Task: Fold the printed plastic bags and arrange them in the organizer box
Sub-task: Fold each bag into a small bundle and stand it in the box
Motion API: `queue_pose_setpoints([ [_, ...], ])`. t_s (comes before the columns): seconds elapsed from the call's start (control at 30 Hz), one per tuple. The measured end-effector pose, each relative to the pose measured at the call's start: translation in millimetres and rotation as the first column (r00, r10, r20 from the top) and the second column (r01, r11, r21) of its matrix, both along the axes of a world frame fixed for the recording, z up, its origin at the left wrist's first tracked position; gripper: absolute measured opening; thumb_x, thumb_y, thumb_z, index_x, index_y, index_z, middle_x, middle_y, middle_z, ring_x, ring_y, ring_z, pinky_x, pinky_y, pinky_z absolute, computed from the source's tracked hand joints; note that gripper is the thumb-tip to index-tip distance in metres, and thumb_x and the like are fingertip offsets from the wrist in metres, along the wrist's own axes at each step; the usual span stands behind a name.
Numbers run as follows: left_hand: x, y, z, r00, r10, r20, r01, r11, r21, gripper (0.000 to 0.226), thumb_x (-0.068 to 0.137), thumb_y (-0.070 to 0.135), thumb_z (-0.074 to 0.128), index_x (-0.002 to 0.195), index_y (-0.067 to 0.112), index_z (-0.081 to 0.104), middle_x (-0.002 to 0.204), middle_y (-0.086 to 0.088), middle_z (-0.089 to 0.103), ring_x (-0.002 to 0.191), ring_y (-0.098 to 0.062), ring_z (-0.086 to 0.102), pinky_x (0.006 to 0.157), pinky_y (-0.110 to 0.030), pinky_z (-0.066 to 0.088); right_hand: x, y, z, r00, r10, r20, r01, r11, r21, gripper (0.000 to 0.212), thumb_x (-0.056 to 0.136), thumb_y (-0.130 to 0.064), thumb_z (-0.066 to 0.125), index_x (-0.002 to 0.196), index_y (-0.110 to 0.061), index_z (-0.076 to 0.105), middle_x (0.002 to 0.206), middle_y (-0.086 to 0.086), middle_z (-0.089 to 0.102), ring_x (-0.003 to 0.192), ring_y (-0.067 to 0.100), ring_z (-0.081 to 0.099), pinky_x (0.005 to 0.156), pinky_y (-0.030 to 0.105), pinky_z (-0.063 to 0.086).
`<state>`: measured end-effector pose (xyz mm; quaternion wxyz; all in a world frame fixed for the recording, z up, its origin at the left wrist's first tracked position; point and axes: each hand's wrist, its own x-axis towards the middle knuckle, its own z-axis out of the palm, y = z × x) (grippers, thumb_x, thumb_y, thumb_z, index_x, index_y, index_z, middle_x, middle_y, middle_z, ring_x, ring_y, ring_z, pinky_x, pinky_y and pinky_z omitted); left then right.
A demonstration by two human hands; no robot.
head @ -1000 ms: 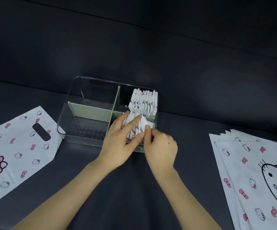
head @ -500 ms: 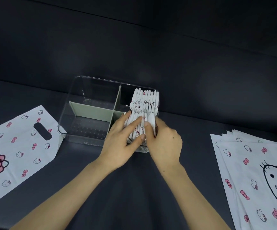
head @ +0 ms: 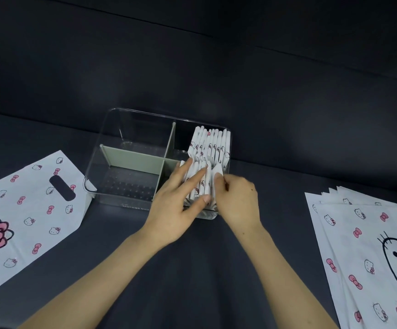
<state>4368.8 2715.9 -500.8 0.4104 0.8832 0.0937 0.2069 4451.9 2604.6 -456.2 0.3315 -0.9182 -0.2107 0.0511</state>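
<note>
In the near right compartment of a clear rectangular plastic organizer box (head: 131,186), split four ways by grey-green divider panels (head: 133,162): a near row of folded white plastic bags with pink-bow and cat-face print (head: 196,192). Standing on end, long axis roughly upright and tipped a little away from the box's near wall, flat faces turned toward its left and right walls, packed side by side from left to right. Directly behind, in the far right compartment: a far row of the same folded bags (head: 210,146), likewise on end, upper ends fanned slightly. Left of the box, one corner meeting its near left corner: a flat unfolded printed bag (head: 26,210), long axis slanted, the end with the dark slot handle nearest the box. Well to the right of the box: a fanned stack of flat printed bags (head: 370,245), pointed corners toward the far side. Under everything, a dark grey matte surface (head: 192,281); behind the box, a dark upright backing with a faint seam, dimly lit. Reaching in over the box's near wall, a left hand (head: 171,210), palm down, fingers straight and spread across the tops of the near row, thumb against the row's near end, pressing without gripping. Just right of it, a right hand (head: 237,200), fingers curled, pinching the rightmost folded bag (head: 217,173) at its upper end, close to the box's right wall. Bare forearms, converging toward the box's near right corner.
</note>
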Motion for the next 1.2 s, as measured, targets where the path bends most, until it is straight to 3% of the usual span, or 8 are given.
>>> queue_pose_setpoints([
  [0.1,-0.4,1.3,-1.7,1.0,-0.008,0.024,0.007,1.0,0.026,0.06,0.086,0.052,0.043,0.14,0.025,0.042,0.154,0.007,0.025,0.145,-0.021,0.024,0.113,-0.04,0.03,-8.4,-1.0,-4.1,0.992,0.051,0.118,-0.057,0.997,0.047,0.031,0.099,-0.036,0.04,0.089,-0.017,0.062,0.058,-0.009,0.051,0.052,0.008,0.046,0.054,0.023,0.036],
  [0.17,-2.4,0.6,-1.2,1.0,-0.004,0.03,0.003,1.0,0.02,0.059,0.086,0.05,0.044,0.14,0.027,0.039,0.153,0.006,0.026,0.145,-0.02,0.023,0.112,-0.035,0.027,-14.9,4.1,-10.5,0.968,0.017,0.249,-0.016,1.0,-0.006,0.044,0.098,-0.039,0.032,0.111,-0.012,0.064,0.059,-0.002,0.058,0.052,0.013,0.05,0.049,0.027,0.036],
  [0.3,-16.7,1.6,4.6,0.997,0.054,0.062,-0.058,0.996,0.072,0.052,0.089,0.047,0.046,0.134,0.021,0.054,0.151,0.0,0.036,0.144,-0.018,0.026,0.107,-0.026,0.027,-17.7,10.9,-15.8,0.916,-0.003,0.402,0.042,0.995,-0.089,0.049,0.095,-0.031,0.028,0.112,-0.009,0.068,0.051,-0.001,0.055,0.054,0.01,0.036,0.042,0.015,0.013],
  [0.5,-63.5,31.5,15.5,0.955,0.275,0.112,-0.292,0.938,0.187,0.046,0.091,0.04,0.046,0.123,0.012,0.064,0.14,-0.007,0.051,0.136,-0.023,0.04,0.108,-0.037,0.034,-28.9,-0.4,-2.3,0.869,-0.022,0.495,0.119,0.979,-0.166,0.056,0.096,-0.037,0.027,0.12,-0.002,0.062,0.089,0.008,0.072,0.075,0.029,0.06,0.065,0.035,0.044],
  [0.7,-135.5,101.3,-14.4,0.701,0.697,-0.155,-0.562,0.673,0.481,0.073,0.087,0.057,0.034,0.126,0.0,0.058,0.139,-0.027,0.045,0.126,-0.048,0.04,0.104,-0.061,0.03,-78.1,-54.7,-37.0,0.811,0.032,0.585,0.034,0.994,-0.101,0.041,0.095,-0.029,0.04,0.112,-0.005,0.068,0.11,0.009,0.069,0.09,0.029,0.064,0.08,0.044,0.043],
  [0.83,-163.8,127.2,-46.2,0.491,0.726,-0.481,-0.48,0.686,0.547,0.084,0.079,0.072,0.018,0.147,0.025,0.036,0.158,-0.011,0.022,0.143,-0.037,0.014,0.113,-0.056,0.008,-92.0,-83.5,-80.2,0.837,0.105,0.536,0.009,0.979,-0.205,0.04,0.092,-0.027,0.043,0.108,-0.003,0.07,0.109,0.012,0.07,0.089,0.033,0.066,0.083,0.047,0.045],
  [1.07,-207.3,101.8,-52.4,0.794,0.462,-0.394,-0.31,0.866,0.392,0.075,0.094,0.06,0.015,0.135,0.01,0.055,0.145,-0.004,0.044,0.141,-0.03,0.029,0.115,-0.047,0.016,-98.4,-102.3,-73.6,0.896,0.105,0.431,-0.052,0.99,-0.131,0.038,0.091,-0.026,0.044,0.105,-0.003,0.071,0.101,0.009,0.071,0.089,0.028,0.066,0.088,0.035,0.041],
  [1.2,-222.8,29.7,-42.8,0.961,-0.001,-0.277,0.061,0.976,0.208,0.052,0.103,0.049,0.024,0.138,0.019,0.048,0.146,0.01,0.043,0.142,-0.014,0.027,0.118,-0.027,0.009,-106.2,-109.1,-51.9,0.999,0.001,0.032,-0.003,0.997,0.079,0.032,0.096,-0.033,0.049,0.115,-0.016,0.068,0.104,-0.011,0.067,0.092,0.006,0.061,0.088,0.025,0.046],
])
